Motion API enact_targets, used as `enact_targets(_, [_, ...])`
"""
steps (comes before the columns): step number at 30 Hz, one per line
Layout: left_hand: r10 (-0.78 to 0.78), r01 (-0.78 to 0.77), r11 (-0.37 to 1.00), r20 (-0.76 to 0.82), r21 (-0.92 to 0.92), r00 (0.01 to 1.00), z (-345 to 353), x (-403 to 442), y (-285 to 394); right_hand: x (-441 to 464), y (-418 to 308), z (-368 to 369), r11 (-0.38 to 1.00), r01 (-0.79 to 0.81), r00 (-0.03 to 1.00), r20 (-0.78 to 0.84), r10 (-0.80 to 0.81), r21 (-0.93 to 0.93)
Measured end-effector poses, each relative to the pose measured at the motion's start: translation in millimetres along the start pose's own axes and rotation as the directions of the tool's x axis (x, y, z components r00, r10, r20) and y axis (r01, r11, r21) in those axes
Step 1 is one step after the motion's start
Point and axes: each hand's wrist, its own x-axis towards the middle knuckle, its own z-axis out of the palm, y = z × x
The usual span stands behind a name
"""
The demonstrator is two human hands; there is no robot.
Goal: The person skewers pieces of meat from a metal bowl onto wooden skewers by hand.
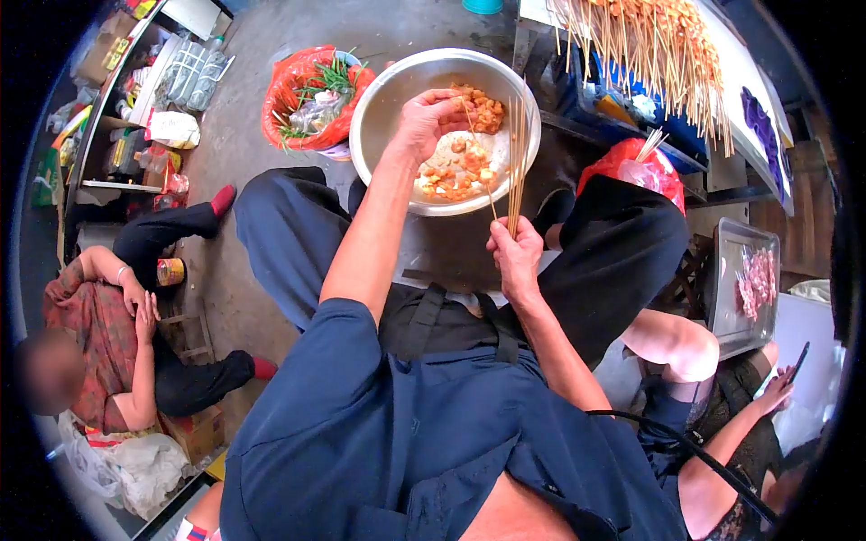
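A wide metal bowl (370, 135) stands between my knees, with orange marinated meat pieces (451, 183) and a pale heap inside. My left hand (431, 122) is over the bowl, its fingers closed at the upper end of a single thin skewer (481, 171), apparently on a piece of meat; the fingertips partly hide it. Below the bowl's near rim, my right hand (517, 259) grips a bundle of bamboo skewers (517, 162) that point up across the bowl's right side. The single skewer also runs down to this hand.
Many loaded skewers (667, 54) lie on a table at upper right. A red bag-lined bucket (280, 99) with greens stands left of the bowl, a red bag (622, 167) right. A clear tray (731, 325) holds pink meat. Two people sit nearby, one holding a phone (797, 362).
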Motion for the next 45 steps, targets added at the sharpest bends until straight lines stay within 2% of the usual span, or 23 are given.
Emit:
enact_targets(2, [0.015, -0.012, 0.997, -0.035, 0.076, 0.999, 0.8, -0.4, -1.2, -0.7, -0.9, 1.3, 1.000, 0.004, 1.000, -0.010, -0.004, 0.011])
enact_targets(6, [0.041, -0.035, 0.995, -0.065, 0.090, 0.997, -3.1, 1.8, -6.2, -1.5, -3.0, 0.3, 1.000, -0.019, 1.000, -0.002, 0.019, 0.004])
enact_targets(9, [0.052, -0.039, 0.995, -0.149, 0.091, 0.987, -0.2, 2.3, -7.1, -1.1, -1.7, 0.6, 1.000, -0.004, 1.000, 0.000, 0.004, 0.024])
enact_targets(11, [0.089, -0.092, 0.996, -0.208, -0.003, 0.974, 3.3, 1.0, -6.6, -0.9, -0.8, 0.8, 1.000, -0.004, 1.000, -0.008, 0.004, 0.007])
enact_targets(15, [0.098, -0.106, 0.994, -0.194, -0.030, 0.976, 4.9, 0.9, -7.8, -0.6, 1.4, 1.5, 0.999, 0.016, 1.000, 0.006, -0.017, 0.032])
enact_targets(24, [0.103, -0.109, 0.992, -0.101, -0.058, 0.990, 7.5, 5.1, -8.1, 0.5, 2.7, 0.6, 0.999, 0.000, 1.000, 0.001, 0.000, -0.042])
enact_targets(29, [0.050, -0.066, 0.961, -0.066, -0.267, 0.997, 5.1, 5.9, -6.3, 2.0, 5.8, -0.8, 0.997, 0.015, 1.000, 0.001, -0.015, -0.071])
enact_targets(35, [0.080, -0.088, 0.950, -0.039, -0.300, 0.996, -4.6, 13.9, -10.6, 1.3, 4.1, -0.6, 0.998, 0.023, 1.000, 0.000, -0.023, -0.056])
enact_targets(45, [0.100, -0.128, 0.949, -0.110, -0.290, 0.989, 2.9, 7.0, -6.5, 2.0, 3.1, -0.8, 0.997, 0.035, 0.999, 0.000, -0.035, -0.076])
